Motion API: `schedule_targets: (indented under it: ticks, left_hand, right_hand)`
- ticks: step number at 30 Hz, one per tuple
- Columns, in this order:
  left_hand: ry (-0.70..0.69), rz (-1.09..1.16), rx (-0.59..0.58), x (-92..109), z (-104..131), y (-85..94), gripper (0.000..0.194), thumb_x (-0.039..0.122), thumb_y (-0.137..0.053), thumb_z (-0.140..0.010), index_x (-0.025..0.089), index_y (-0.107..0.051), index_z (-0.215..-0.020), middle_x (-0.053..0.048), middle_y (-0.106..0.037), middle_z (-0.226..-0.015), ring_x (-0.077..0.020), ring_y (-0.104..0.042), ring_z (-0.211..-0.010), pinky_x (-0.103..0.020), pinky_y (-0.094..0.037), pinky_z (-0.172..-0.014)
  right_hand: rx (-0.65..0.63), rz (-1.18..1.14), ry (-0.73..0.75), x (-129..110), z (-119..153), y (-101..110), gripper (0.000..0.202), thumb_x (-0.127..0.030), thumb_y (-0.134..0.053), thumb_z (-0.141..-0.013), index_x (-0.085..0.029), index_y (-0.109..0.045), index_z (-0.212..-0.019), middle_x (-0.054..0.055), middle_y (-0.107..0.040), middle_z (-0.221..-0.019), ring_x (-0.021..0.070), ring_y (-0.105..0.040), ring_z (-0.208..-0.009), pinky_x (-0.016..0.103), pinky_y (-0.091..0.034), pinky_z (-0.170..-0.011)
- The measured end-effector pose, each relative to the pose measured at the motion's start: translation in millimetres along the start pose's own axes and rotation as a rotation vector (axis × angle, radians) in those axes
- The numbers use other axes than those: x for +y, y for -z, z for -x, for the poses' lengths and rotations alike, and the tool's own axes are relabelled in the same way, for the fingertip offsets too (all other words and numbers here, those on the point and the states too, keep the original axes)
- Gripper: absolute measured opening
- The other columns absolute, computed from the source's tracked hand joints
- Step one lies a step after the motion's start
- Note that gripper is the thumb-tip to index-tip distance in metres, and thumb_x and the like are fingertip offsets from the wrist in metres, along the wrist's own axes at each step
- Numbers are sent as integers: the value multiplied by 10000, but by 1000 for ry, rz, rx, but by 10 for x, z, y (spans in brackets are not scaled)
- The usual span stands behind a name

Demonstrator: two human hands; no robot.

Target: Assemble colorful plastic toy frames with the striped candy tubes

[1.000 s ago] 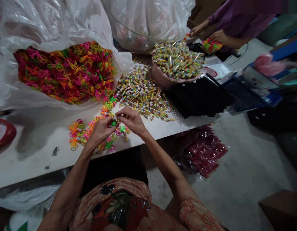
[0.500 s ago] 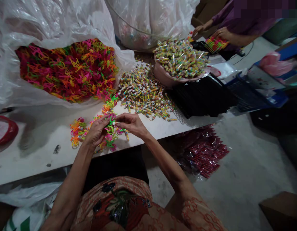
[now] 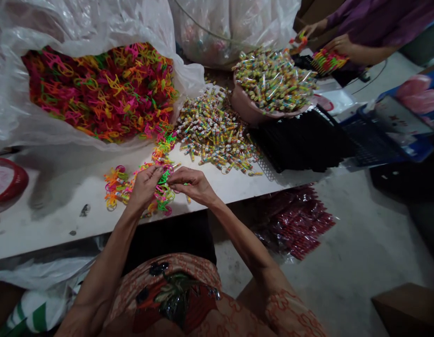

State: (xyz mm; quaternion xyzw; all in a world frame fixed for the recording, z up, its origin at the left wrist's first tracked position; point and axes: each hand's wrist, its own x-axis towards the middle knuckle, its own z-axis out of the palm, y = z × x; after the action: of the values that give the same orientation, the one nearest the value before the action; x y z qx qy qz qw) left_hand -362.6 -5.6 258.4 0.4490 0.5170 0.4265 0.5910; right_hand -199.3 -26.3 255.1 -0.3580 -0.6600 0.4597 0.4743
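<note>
My left hand [image 3: 145,186] is closed, thumb and fingertips pinching a bright green plastic piece [image 3: 164,176] just above the table edge. Close against it on the right, my right hand [image 3: 194,185] is closed in a pinch; its fingertips meet the green piece, and what they hold is hidden. Under and around both hands lies a small heap of neon plastic pieces [image 3: 114,188] in orange, pink, yellow and green, with some small printed tubes among them. Beyond my right hand spreads a loose pile of these small wrapped tubes [image 3: 220,135].
A large plastic bag [image 3: 16,112] gapes with neon pieces. A pink basin [image 3: 246,107] heaped with tubes stands by stacked black sheets [image 3: 304,140]. A red-rimmed container [image 3: 22,185] sits left, a blue basket [image 3: 367,135] right. A co-worker's hand [image 3: 339,44] holds colourful pieces.
My fingertips have come closer together at the green piece. The white tube end seen earlier at my right fingertips is now hidden. The whole view has shifted slightly.
</note>
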Motion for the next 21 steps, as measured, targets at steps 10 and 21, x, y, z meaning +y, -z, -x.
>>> schedule_targets:
  ticks: [10, 21]
  left_hand:
    - [-19, -96, -31, 15, -37, 117, 375, 507, -681, -708, 171, -548, -608, 42, -453, -539, -82, -384, -502, -209, -334, -470]
    - [149, 103, 48, 44, -13, 233, 340, 432, -769, -581, 167, -560, -621, 40, -496, -541, -76, -402, -494, -213, -318, -476]
  right_hand:
    - [227, 271, 138, 71, 75, -237, 119, -241, -637, -894, -195, -746, -902, 58, -721, -909, 130, -674, -857, 268, -569, -806]
    - [190, 464, 305, 186, -61, -416, 188, -216, -534, -955, -185, -718, -935, 77, -707, -963, 131, -675, -917, 253, -565, -839]
